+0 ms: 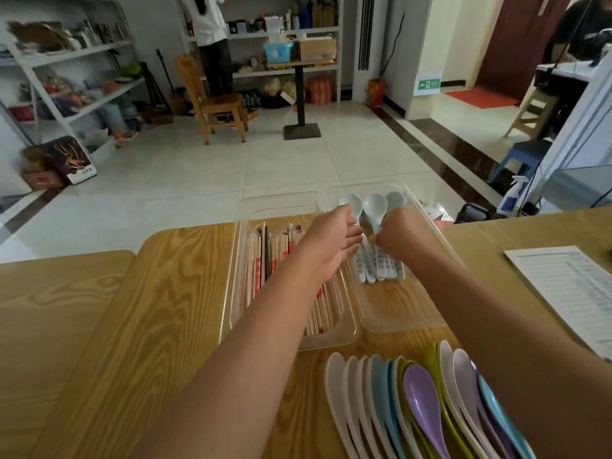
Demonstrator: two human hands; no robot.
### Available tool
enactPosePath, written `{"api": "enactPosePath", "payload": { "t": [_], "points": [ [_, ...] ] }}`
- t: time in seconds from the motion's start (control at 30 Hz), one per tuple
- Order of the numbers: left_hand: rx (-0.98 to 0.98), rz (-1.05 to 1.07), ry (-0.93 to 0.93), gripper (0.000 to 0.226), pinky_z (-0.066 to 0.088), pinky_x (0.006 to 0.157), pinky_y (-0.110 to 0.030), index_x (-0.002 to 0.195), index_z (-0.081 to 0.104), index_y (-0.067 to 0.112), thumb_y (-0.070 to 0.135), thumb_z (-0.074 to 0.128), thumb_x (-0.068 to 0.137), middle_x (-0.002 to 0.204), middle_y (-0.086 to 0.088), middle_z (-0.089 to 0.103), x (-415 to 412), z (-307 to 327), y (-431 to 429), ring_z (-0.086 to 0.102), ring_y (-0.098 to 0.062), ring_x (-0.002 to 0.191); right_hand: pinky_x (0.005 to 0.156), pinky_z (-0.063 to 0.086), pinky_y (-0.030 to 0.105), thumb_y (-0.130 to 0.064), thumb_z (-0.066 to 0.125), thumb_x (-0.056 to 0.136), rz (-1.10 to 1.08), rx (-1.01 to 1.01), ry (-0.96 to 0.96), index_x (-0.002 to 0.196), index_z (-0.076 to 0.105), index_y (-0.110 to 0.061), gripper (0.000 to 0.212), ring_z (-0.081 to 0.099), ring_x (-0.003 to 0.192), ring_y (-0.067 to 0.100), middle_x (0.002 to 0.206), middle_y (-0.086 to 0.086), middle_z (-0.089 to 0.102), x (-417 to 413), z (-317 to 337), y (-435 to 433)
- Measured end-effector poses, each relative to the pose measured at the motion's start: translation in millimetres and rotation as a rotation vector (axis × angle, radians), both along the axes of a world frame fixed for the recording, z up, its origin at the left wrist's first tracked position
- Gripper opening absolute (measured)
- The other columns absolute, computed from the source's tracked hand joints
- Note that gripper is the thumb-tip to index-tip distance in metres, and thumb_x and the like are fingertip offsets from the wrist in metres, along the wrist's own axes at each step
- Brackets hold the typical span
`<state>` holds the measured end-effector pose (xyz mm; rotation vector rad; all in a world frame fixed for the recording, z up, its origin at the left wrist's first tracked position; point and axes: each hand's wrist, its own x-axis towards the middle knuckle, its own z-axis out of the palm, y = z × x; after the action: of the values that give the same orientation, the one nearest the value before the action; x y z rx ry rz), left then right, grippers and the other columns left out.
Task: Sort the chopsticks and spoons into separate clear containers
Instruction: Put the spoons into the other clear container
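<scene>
Two clear containers stand side by side on the wooden table. The left container (238, 293) holds several wrapped chopsticks (265, 256). The right container (427, 313) holds pale ceramic spoons (374, 207) with patterned handles. My left hand (334, 236) reaches over the wall between the containers, fingers straight and touching the leftmost spoon. My right hand (397, 233) is inside the right container with its fingers curled on the spoon handles. A row of coloured plastic spoons (420, 402), white, blue, green and purple, lies on the table in front of the containers.
A printed sheet (569, 286) lies on the table at the right. Beyond the table's far edge are tiled floor, a wooden chair (215, 101), a pedestal stand (301, 120) and shelving. A person (212, 38) stands at the back shelves.
</scene>
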<state>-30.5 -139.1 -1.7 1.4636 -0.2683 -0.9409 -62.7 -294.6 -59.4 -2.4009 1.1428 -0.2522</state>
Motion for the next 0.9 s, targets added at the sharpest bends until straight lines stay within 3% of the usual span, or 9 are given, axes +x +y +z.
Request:
{"api": "enactPosePath", "payload": {
  "t": [0.1, 0.17, 0.27, 0.37, 0.63, 0.7, 0.73, 0.9],
  "points": [
    [-0.010, -0.012, 0.001, 0.050, 0.047, 0.105, -0.036, 0.141, 0.046, 0.000, 0.035, 0.037, 0.106, 0.137, -0.018, 0.056, -2.5, 0.2, 3.5, 0.058, -0.026, 0.122, 0.046, 0.041, 0.025, -0.016, 0.070, 0.088, 0.015, 0.048, -0.063, 0.090, 0.061, -0.005, 0.015, 0.060, 0.065, 0.020, 0.076, 0.007, 0.062, -3.1, 5.7, -1.2],
    [-0.025, -0.007, 0.006, 0.050, 0.048, 0.103, -0.035, 0.140, 0.047, 0.001, 0.035, 0.038, 0.106, 0.133, -0.016, 0.059, -5.0, 1.6, 8.4, 0.059, -0.025, 0.119, 0.056, 0.053, 0.031, -0.017, 0.071, 0.088, -0.004, 0.088, -0.124, 0.097, 0.062, -0.005, 0.018, 0.067, 0.073, 0.023, 0.080, 0.009, 0.066, -10.0, 15.9, 4.3],
    [-0.073, 0.018, 0.014, 0.049, 0.050, 0.102, -0.035, 0.139, 0.049, 0.001, 0.036, 0.039, 0.105, 0.129, -0.015, 0.062, -12.9, 8.8, 24.5, 0.061, -0.024, 0.118, 0.063, 0.054, 0.032, -0.018, 0.070, 0.089, 0.001, 0.136, -0.259, 0.118, 0.062, -0.009, 0.032, 0.067, 0.076, 0.023, 0.089, 0.009, 0.068, -27.8, 35.1, 26.6],
    [-0.136, 0.029, 0.012, 0.047, 0.052, 0.099, -0.033, 0.135, 0.053, 0.003, 0.037, 0.041, 0.104, 0.126, -0.014, 0.065, -28.5, 19.0, 55.0, 0.063, -0.024, 0.116, 0.076, 0.056, 0.037, -0.018, 0.067, 0.091, 0.025, 0.218, -0.373, 0.122, 0.063, -0.013, 0.032, 0.068, 0.085, 0.024, 0.102, 0.007, 0.069, -55.2, 51.5, 65.8],
    [-0.273, 0.085, 0.051, 0.045, 0.053, 0.092, -0.032, 0.128, 0.059, 0.003, 0.037, 0.043, 0.103, 0.117, -0.015, 0.071, -91.3, 22.9, 164.8, 0.068, -0.023, 0.106, 0.058, 0.046, 0.028, -0.027, 0.072, 0.087, 0.147, 0.421, -0.606, 0.107, 0.069, -0.012, 0.025, 0.055, 0.061, 0.014, 0.084, 0.006, 0.069, -126.4, 76.4, 176.6],
    [-0.309, 0.131, 0.062, 0.046, 0.052, 0.094, -0.033, 0.128, 0.058, 0.003, 0.038, 0.041, 0.104, 0.119, -0.014, 0.071, -108.5, 17.0, 195.4, 0.068, -0.023, 0.108, 0.050, 0.045, 0.025, -0.027, 0.070, 0.089, 0.205, 0.447, -0.611, 0.089, 0.069, -0.019, 0.008, 0.055, 0.056, 0.012, 0.080, 0.007, 0.071, -144.2, 80.8, 206.9],
    [-0.321, 0.154, 0.077, 0.046, 0.050, 0.096, -0.034, 0.129, 0.058, 0.003, 0.037, 0.039, 0.104, 0.120, -0.015, 0.070, -117.2, 11.9, 211.4, 0.067, -0.023, 0.109, 0.049, 0.045, 0.026, -0.028, 0.070, 0.090, 0.221, 0.466, -0.612, 0.083, 0.068, -0.021, 0.010, 0.055, 0.055, 0.013, 0.079, 0.007, 0.072, -151.9, 78.7, 222.0],
    [-0.300, 0.290, 0.093, 0.047, 0.052, 0.095, -0.032, 0.131, 0.056, 0.003, 0.037, 0.039, 0.103, 0.123, -0.014, 0.068, -142.9, -26.0, 289.1, 0.065, -0.023, 0.116, 0.049, 0.044, 0.028, -0.028, 0.069, 0.090, 0.290, 0.523, -0.505, 0.086, 0.072, -0.012, 0.017, 0.054, 0.050, 0.011, 0.076, 0.008, 0.072, -174.6, 44.8, 284.7]
  ]
}}
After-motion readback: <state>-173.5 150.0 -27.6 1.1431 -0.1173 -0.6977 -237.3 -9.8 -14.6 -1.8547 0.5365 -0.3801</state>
